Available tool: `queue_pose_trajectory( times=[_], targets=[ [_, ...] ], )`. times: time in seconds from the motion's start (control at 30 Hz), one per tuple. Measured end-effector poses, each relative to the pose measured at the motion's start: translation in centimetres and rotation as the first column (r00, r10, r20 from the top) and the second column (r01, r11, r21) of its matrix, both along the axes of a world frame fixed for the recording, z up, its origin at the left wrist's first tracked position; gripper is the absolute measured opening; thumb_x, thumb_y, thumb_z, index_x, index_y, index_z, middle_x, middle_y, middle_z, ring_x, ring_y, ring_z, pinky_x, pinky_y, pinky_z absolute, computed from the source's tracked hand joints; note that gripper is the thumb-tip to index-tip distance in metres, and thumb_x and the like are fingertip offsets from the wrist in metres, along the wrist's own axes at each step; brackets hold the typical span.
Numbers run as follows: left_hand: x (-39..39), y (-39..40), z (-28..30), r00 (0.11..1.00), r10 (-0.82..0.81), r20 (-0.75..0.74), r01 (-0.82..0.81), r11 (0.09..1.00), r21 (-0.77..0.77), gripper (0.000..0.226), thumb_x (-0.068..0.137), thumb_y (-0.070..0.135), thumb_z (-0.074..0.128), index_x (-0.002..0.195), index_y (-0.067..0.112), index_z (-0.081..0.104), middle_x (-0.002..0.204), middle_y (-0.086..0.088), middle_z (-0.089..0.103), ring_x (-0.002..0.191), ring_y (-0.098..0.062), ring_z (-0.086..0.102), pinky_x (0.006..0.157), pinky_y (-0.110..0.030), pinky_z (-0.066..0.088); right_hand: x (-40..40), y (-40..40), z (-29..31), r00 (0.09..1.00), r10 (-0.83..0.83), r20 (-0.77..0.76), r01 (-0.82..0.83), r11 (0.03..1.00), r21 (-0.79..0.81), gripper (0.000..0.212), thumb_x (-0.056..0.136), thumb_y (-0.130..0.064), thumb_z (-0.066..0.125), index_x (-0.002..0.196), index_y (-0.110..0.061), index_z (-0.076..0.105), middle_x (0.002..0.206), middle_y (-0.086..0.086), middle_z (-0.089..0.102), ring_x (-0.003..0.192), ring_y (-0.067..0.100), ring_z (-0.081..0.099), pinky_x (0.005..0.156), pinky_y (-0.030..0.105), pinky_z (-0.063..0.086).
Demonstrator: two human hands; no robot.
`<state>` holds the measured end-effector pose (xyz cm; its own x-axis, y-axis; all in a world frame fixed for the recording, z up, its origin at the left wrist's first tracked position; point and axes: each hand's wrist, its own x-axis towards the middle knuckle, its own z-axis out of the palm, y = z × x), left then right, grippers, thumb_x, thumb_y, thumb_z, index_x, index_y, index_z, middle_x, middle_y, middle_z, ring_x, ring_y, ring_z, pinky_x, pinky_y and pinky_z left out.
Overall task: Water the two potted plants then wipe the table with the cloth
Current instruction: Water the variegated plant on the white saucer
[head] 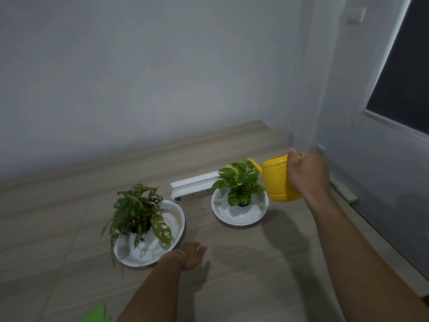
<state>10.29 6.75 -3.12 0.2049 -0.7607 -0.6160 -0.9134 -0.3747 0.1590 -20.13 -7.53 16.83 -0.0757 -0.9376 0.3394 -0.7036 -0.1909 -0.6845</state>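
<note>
My right hand (306, 173) grips the handle of a yellow watering can (277, 180), held just above the table with its spout over the right plant (241, 182). That leafy green plant stands on a white plate (239, 214). The left plant (137, 212), darker with holed leaves, stands on a second white plate (139, 256). My left hand (192, 254) rests flat on the wooden table (243, 263), fingers apart, beside the left plate. A green cloth (95, 314) shows at the bottom edge.
A white power strip (192, 185) lies behind and between the two plants. A white wall runs along the back. A sheer curtain and a dark window (401, 73) are at the right.
</note>
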Motion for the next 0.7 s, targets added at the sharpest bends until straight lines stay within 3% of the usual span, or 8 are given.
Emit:
queue_pose_trajectory(
  times=[0.1, 0.3, 0.4, 0.5, 0.7],
  targets=[
    [1.0, 0.4, 0.1, 1.000, 0.007, 0.007, -0.007, 1.000, 0.021, 0.065, 0.103, 0.056, 0.017, 0.151, 0.017, 0.036, 0.158, -0.012, 0.034, 0.144, -0.028, 0.034, 0.118, -0.038, 0.025, 1.1, 0.5, 0.0, 1.000, 0.007, 0.006, -0.007, 1.000, 0.016, 0.047, 0.107, -0.035, 0.037, 0.076, -0.004, 0.058, 0.090, 0.031, 0.067, 0.078, 0.039, 0.058, 0.068, 0.036, 0.035],
    [2.0, 1.2, 0.7, 1.000, 0.000, 0.014, -0.001, 0.998, 0.064, 0.067, 0.103, 0.057, 0.019, 0.150, 0.013, 0.039, 0.157, -0.012, 0.036, 0.144, -0.028, 0.035, 0.118, -0.037, 0.027, 2.4, 1.9, -0.1, 1.000, 0.005, 0.002, -0.005, 1.000, 0.028, 0.048, 0.106, -0.036, 0.039, 0.078, -0.002, 0.060, 0.087, 0.029, 0.066, 0.085, 0.044, 0.063, 0.071, 0.042, 0.044],
    [1.9, 1.1, 0.7, 0.999, -0.029, 0.018, 0.028, 0.997, 0.070, 0.069, 0.102, 0.059, 0.018, 0.150, 0.014, 0.038, 0.159, -0.012, 0.034, 0.145, -0.028, 0.033, 0.119, -0.037, 0.025, 2.5, 3.3, 0.0, 1.000, 0.018, -0.001, -0.018, 0.999, 0.041, 0.048, 0.107, -0.035, 0.038, 0.073, -0.006, 0.055, 0.074, 0.017, 0.055, 0.075, 0.037, 0.057, 0.066, 0.036, 0.035],
    [1.4, 1.1, 0.8, 0.998, -0.065, 0.021, 0.063, 0.996, 0.065, 0.067, 0.102, 0.058, 0.017, 0.150, 0.016, 0.038, 0.157, -0.011, 0.036, 0.143, -0.028, 0.036, 0.118, -0.038, 0.027, 2.3, 4.7, 0.0, 1.000, 0.020, -0.010, -0.020, 0.999, 0.038, 0.046, 0.107, -0.033, 0.038, 0.073, -0.008, 0.054, 0.072, 0.013, 0.053, 0.071, 0.032, 0.051, 0.065, 0.034, 0.031],
    [0.4, 0.7, 1.8, 0.995, -0.099, -0.034, 0.098, 0.995, -0.032, 0.050, 0.108, 0.038, 0.021, 0.125, 0.005, 0.053, 0.137, -0.019, 0.051, 0.127, -0.034, 0.045, 0.107, -0.038, 0.035, 1.2, 6.5, -0.7, 0.999, -0.009, -0.033, 0.009, 1.000, 0.017, 0.053, 0.106, -0.037, 0.036, 0.084, -0.001, 0.067, 0.088, 0.026, 0.068, 0.082, 0.040, 0.062, 0.069, 0.039, 0.041]
  ],
)
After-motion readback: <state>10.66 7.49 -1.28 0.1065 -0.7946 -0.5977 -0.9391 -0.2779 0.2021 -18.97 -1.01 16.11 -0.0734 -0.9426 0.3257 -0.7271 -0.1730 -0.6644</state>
